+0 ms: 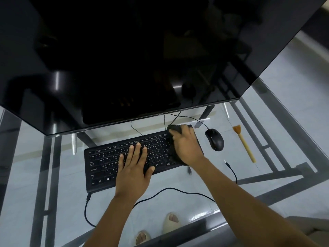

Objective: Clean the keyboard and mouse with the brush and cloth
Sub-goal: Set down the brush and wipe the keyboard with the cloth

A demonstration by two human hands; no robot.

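The keyboard [124, 157] lies on the glass table [62, 202] before the monitor [124, 59]. The left hand [133, 168] rests flat on its middle keys; the right hand [187, 145] presses a cloth [173, 152] on its right end. The mouse [214, 139] sits just right of the keyboard, the brush [244, 144] farther right.

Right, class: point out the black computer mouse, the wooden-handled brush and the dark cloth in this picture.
black computer mouse [214, 139]: head view, middle of its top shell.
wooden-handled brush [245, 147]: head view, midway along the pale handle.
dark cloth [173, 154]: head view, fold showing left of the right hand.
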